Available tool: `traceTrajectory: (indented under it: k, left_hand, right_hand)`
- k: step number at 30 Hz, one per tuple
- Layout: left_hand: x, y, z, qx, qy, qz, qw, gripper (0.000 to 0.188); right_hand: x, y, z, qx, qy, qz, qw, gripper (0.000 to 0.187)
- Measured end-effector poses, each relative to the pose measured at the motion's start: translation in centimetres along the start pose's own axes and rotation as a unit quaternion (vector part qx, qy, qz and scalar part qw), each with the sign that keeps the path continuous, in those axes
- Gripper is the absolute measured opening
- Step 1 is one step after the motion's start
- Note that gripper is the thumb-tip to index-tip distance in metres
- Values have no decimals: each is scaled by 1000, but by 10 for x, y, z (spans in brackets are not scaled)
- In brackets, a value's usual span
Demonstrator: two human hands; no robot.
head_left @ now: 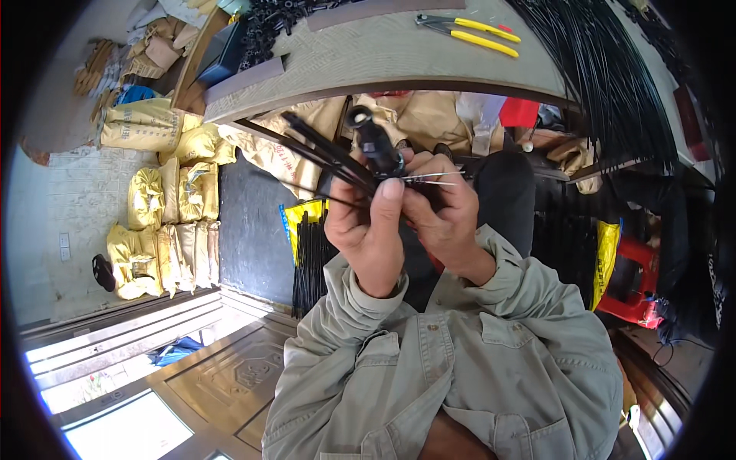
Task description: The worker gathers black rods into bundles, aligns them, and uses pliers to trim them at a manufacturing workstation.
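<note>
In front of my chest both hands are raised close together. My left hand [366, 241] is closed around a bundle of thin black rods [326, 149], which slant up to the left. Its thumb presses at the base of a black cylindrical plastic fitting [369, 138] with an open round end. My right hand [446, 215] is closed beside it, thumb and fingers pinching at the same base. Several thin silvery wires [431, 179] stick out to the right across its fingers. Where the wires meet the fitting is hidden by the fingers.
A workbench [360, 54] spans the far side, bearing yellow-handled pliers [469, 34], small black parts [268, 27] and long black rods [606, 69] hanging over its edge. More black rods [310, 261] lie near my left arm. Stacked sacks [172, 230] stand left; a red stool [632, 280] is right.
</note>
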State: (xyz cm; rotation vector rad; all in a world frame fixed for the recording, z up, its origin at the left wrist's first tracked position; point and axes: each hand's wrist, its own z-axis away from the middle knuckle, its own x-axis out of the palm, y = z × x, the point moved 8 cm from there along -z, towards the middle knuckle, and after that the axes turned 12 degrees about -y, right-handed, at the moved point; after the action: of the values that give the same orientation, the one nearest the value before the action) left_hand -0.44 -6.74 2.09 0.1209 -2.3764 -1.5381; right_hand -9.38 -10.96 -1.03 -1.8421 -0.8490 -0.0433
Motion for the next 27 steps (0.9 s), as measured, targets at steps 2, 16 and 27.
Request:
traceTrajectory:
  k: [2, 16, 27]
  left_hand:
    - [-15, -6, 1, -9, 40, 42, 998, 35]
    - [-88, -35, 24, -8, 113, 72, 991, 26]
    - [-68, -35, 24, 30, 109, 30, 993, 34]
  right_hand:
    - [3, -3, -1, -29, -4, 83, 996, 13]
    - [27, 41, -5, 2, -93, 225, 970, 12]
    - [28, 77, 1, 160, -116, 54, 979, 12]
